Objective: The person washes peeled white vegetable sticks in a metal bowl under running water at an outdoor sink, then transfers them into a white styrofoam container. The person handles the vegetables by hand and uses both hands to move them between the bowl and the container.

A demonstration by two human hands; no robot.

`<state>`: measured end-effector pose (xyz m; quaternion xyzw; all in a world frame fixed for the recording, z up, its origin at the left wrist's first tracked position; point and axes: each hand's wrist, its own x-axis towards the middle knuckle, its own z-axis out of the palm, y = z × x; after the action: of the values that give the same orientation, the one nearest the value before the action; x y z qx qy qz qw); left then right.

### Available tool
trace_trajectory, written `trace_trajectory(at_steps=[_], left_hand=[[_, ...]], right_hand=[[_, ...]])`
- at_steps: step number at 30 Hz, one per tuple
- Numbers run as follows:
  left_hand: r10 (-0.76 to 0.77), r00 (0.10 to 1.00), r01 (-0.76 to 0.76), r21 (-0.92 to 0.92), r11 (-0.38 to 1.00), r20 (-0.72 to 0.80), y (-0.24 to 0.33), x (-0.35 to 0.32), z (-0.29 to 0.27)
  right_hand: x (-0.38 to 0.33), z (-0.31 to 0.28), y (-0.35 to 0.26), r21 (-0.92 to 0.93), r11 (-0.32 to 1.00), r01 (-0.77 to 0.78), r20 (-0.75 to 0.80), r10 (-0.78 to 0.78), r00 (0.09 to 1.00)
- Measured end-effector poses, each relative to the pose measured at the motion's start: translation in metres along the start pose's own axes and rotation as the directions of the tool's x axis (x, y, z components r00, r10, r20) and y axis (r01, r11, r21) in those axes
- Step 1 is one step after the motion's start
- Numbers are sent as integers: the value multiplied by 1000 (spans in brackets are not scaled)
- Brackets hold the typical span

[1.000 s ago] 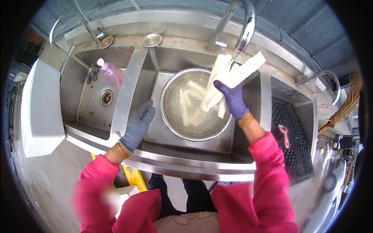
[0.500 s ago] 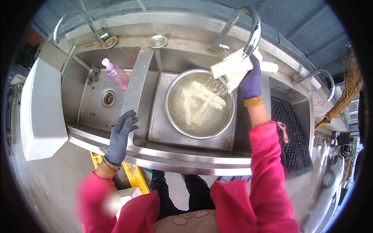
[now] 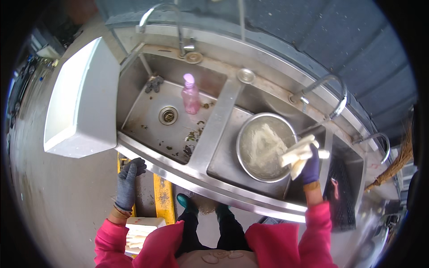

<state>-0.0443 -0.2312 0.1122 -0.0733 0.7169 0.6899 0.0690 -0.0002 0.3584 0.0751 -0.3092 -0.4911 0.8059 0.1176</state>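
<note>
Room over drain (image 3: 168, 116), bottle (image 3: 191, 99) beside; divider (image 3: 218, 123) beyond

Creamy-white sticks (image 3: 299, 156) are fanning out of a right hand (image 3: 312, 167) at the edge of a round metal bowl (image 3: 238, 149).
From here I'm seeing long, blunt-ended, peeled-looking lengths, several of them bunching together at differing angles: some are pointing left over the bowl's near-right rim, one is angling downward, and another is jutting out to the right past the fingers. The bowl is resting in the middle sink (image 3: 228, 156), holding cloudy, greyish water (image 3: 247, 149). More pale pieces (image 3: 263, 142) are lying in it, their outlines blurring so much that I'm not managing to count them.
</note>
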Motion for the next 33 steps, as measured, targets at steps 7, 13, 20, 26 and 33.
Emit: trace_trajectory(at_steps=[7, 13, 20, 26, 33], left_hand=[[-113, 970, 112, -17, 994, -215, -13, -35, -108], [67, 938, 41, 299, 953, -341, 15, -43, -170], [677, 727, -307, 829, 467, -113, 74, -17, -194], [737, 675, -202, 951, 233, -37, 98, 22, -205], [747, 665, -234, 948, 215, -5, 93, 29, -205]], right_hand=[[-48, 173, 8, -122, 989, -85, 279, 117, 953], [-88, 411, -34, -100, 995, 27, 625, 41, 779], [-136, 668, -5, 33, 999, 6, 938, -33, 345], [-137, 793, 127, -212, 954, -211, 853, 286, 436], [-109, 757, 136, -317, 721, 616, 943, 169, 287]])
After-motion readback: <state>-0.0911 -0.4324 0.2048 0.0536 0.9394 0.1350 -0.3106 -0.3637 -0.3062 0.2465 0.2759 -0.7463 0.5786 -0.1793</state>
